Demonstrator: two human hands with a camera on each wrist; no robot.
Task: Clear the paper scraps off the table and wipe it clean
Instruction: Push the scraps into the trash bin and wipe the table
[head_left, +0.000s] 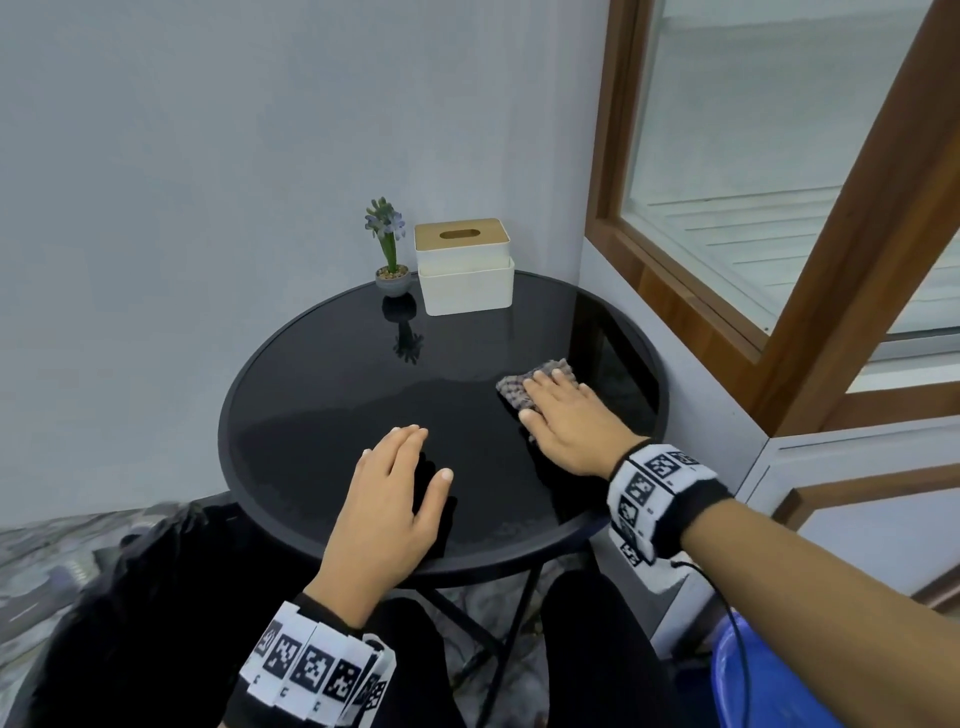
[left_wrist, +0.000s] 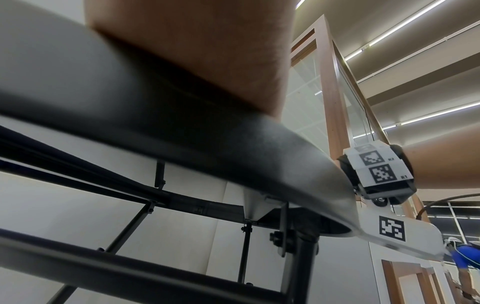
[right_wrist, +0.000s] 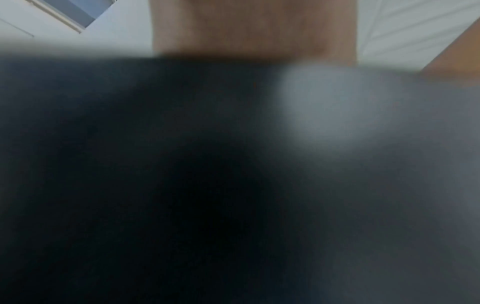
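Note:
A round black glass table (head_left: 322, 395) fills the middle of the head view. A grey knobbly cloth (head_left: 524, 384) lies on its right side, and my right hand (head_left: 563, 415) presses flat on it with straight fingers. My left hand (head_left: 400, 483) rests palm down on the near part of the tabletop, fingers straight, holding nothing. No paper scraps show on the table. The left wrist view looks up from under the table rim (left_wrist: 233, 144) past my left hand (left_wrist: 194, 51). The right wrist view is dark and blurred, showing only my right hand (right_wrist: 254, 26).
A small potted flower (head_left: 390, 254) and a white tissue box with a wooden lid (head_left: 464, 266) stand at the table's far edge. A wood-framed window (head_left: 779, 208) and a wall corner stand close on the right. A blue bin (head_left: 769, 675) sits low right by my knees.

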